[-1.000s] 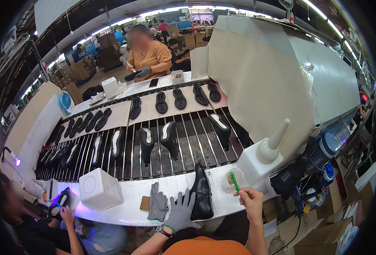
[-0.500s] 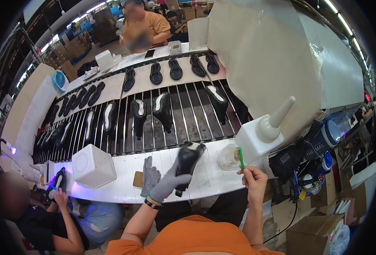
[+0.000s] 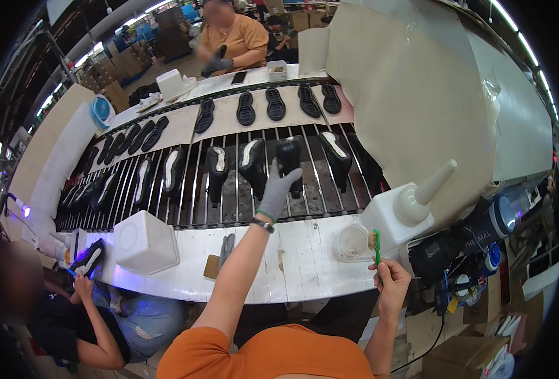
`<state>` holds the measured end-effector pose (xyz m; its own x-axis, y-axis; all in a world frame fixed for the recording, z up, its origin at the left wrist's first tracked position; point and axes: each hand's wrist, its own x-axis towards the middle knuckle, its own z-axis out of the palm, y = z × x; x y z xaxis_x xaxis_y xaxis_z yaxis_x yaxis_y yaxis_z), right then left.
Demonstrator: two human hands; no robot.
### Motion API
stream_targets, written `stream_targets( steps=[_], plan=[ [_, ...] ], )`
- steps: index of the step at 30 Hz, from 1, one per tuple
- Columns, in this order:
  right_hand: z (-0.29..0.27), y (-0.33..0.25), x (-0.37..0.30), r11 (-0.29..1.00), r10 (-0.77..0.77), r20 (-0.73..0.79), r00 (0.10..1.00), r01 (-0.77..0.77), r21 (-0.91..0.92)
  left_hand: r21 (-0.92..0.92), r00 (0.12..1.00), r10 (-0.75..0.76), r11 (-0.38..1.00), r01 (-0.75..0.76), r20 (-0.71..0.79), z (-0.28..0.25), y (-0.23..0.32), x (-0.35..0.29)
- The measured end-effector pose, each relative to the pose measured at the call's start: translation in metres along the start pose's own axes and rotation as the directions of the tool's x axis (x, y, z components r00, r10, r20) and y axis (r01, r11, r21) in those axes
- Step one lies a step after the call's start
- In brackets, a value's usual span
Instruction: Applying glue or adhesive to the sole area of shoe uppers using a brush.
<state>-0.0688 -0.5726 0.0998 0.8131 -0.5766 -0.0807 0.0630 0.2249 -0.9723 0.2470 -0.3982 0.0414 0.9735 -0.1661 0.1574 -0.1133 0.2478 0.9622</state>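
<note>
My left hand [image 3: 279, 189], in a grey glove, reaches out over the conveyor rack. Its fingers and thumb are spread against the near side of a black shoe upper [image 3: 289, 153], which rests on the metal bars. Whether the fingertips still touch it I cannot make out. My right hand [image 3: 393, 282] grips a green-handled brush [image 3: 376, 247], bristles up, at the front right of the bench. Beside the brush stands a clear round jar [image 3: 353, 242]. More black uppers with white undersides, such as the one on the right [image 3: 336, 158], lie along the rack.
A white bottle with a long cone nozzle [image 3: 398, 211] stands right of the jar. An upturned white tub [image 3: 144, 242], a grey glove [image 3: 227, 249] and a brown block [image 3: 212, 266] sit on the bench [image 3: 304, 265]. Black soles [image 3: 274, 104] line the far board. Co-workers sit left and opposite.
My left hand has carried the shoe upper from above the bench forward onto the rack, and its fingers have spread. The right hand has moved down slightly with the brush.
</note>
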Motion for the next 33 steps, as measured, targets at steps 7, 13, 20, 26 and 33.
stream_targets(
  steps=[7, 13, 20, 26, 33],
  plan=[
    [0.002, 0.014, -0.001, 0.990, 0.046, 0.005, 0.999, -0.045, -0.130, 0.638, 0.974, 0.193, 0.736, -0.226, 0.122, -0.021, -0.094, -0.104],
    [0.001, 0.040, 0.006, 0.989, 0.069, 0.039, 0.997, -0.063, -0.133, 0.579, 0.951, 0.156, 0.763, -0.289, 0.269, -0.020, -0.065, -0.170],
    [-0.001, 0.159, 0.011, 0.995, 0.101, -0.174, 0.980, -0.104, -0.007, 0.621, 0.935, 0.129, 0.716, -0.319, 0.331, -0.025, -0.058, -0.172],
    [0.009, 0.155, -0.010, 0.990, 0.139, -0.156, 0.978, -0.140, 0.000, 0.613, 0.931, 0.124, 0.722, -0.321, 0.342, -0.024, -0.054, -0.172],
    [-0.004, 0.062, 0.006, 0.904, 0.052, 0.233, 0.971, 0.054, -0.425, 0.737, 0.695, -0.272, 0.389, -0.553, 0.666, -0.021, 0.010, -0.168]
  ],
)
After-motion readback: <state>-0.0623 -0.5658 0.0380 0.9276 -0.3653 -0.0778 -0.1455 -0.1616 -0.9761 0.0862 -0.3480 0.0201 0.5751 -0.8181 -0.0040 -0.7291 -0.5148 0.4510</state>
